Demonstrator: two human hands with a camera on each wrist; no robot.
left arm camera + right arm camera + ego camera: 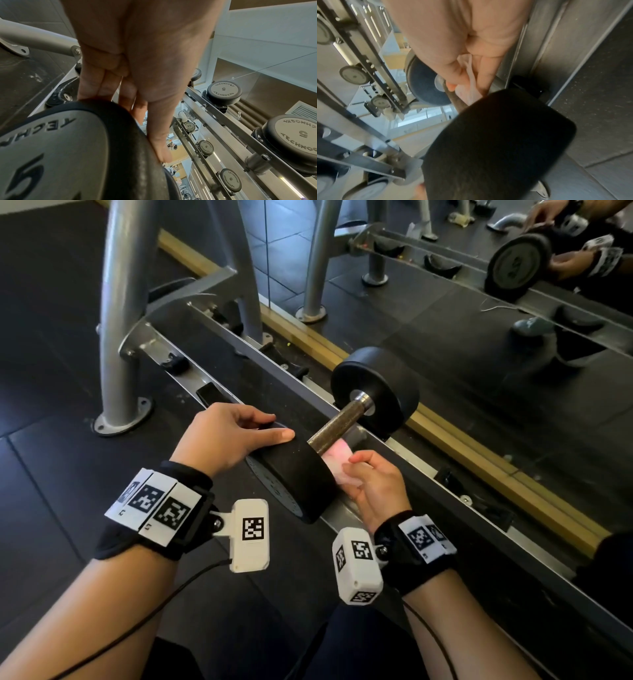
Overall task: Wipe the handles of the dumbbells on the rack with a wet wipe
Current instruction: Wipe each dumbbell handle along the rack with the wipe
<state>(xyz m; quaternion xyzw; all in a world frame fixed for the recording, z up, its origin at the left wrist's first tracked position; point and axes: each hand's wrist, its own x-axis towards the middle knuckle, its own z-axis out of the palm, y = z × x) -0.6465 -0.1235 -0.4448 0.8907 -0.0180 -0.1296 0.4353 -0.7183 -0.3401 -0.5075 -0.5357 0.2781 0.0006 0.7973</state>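
A black dumbbell lies across the lowest rack rails, its near head (301, 474) toward me and its far head (380, 385) by the mirror. The bare knurled handle (337, 428) shows between them. My left hand (279, 426) grips the top rim of the near head (60, 155), thumb laid along it. My right hand (363, 470) pinches a pale pink wet wipe (337, 453) against the handle's underside, close to the near head. From the right wrist, the wipe (467, 92) sits between thumb and fingers on the handle (455, 102). The near head (501, 142) hides most of the handle there.
The steel rack rail (445, 484) runs diagonally, with empty black saddles (212, 395) to the left. Grey rack legs (120, 302) stand bolted to the dark rubber floor. A mirror (411, 285) behind reflects the dumbbell and hands. Several 5 kg dumbbells (223, 93) sit on upper rails.
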